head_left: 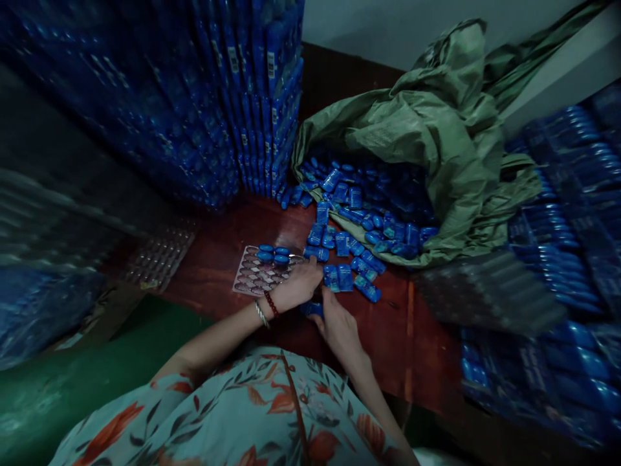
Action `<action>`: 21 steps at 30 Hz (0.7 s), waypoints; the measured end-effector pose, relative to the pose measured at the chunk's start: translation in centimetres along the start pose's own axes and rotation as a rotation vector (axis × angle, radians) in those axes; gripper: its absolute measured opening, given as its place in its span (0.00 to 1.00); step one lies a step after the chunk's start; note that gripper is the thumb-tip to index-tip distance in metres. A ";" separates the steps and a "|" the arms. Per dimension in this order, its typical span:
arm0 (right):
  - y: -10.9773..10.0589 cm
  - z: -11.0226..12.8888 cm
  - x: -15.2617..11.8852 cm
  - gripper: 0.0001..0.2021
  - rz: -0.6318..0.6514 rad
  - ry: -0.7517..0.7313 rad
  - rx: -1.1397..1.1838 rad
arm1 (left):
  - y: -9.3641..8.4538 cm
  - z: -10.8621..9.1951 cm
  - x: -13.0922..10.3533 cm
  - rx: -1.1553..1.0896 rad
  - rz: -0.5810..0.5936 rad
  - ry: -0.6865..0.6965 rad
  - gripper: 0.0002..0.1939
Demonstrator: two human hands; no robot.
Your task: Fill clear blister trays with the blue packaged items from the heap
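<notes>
My left hand [301, 283] is closed, with its fingertips against a small blue packet [316, 253] at the pile's near edge; what its fingers grip, if anything, is hidden. Beside it, lower and to the right, my right hand [341, 325] is closed around another blue packet [311, 309], partly covered by the hands. Left of my left hand lies a clear plastic tray [252, 279] with rows of moulded hollows. Several shiny blue oval pieces [273, 254] sit along its far side. More blue packets [342, 244] lie loose in front of my hands.
A green sack [436, 129] lies open at the back, spilling blue packets onto the red-brown tabletop [213, 285]. Tall stacks of filled blue packs [252, 97] rise at the back left. Stacked clear trays [155, 255] stand left, others [490, 291] right, near more blue packs [548, 369].
</notes>
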State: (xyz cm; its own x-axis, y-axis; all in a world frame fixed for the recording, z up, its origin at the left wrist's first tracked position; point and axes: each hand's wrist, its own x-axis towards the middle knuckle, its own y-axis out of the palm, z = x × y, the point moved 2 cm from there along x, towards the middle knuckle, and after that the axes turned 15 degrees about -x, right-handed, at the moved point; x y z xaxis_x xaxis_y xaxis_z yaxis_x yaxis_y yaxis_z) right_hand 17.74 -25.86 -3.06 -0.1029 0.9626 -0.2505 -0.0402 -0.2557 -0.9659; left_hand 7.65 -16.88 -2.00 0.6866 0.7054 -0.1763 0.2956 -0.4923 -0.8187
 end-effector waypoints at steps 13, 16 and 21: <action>-0.1 -1.3 1.5 0.25 -0.049 -0.044 0.662 | -4.6 7.2 -12.9 -0.327 -0.505 -0.136 0.11; 1.0 2.0 3.8 0.24 -0.057 -0.071 0.940 | -5.6 9.7 -12.4 -0.279 -0.495 -0.089 0.10; 1.7 4.6 5.9 0.12 -0.503 -0.068 0.828 | -5.1 10.9 -10.2 -0.127 -0.378 0.044 0.16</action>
State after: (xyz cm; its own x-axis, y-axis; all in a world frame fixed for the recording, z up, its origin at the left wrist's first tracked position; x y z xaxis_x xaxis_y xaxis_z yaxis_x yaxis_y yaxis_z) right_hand 12.51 -21.01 -5.85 0.0613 0.9761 0.2085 -0.7793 0.1774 -0.6011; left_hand -8.08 -16.02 -1.95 0.5404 0.8279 0.1502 0.6106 -0.2631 -0.7470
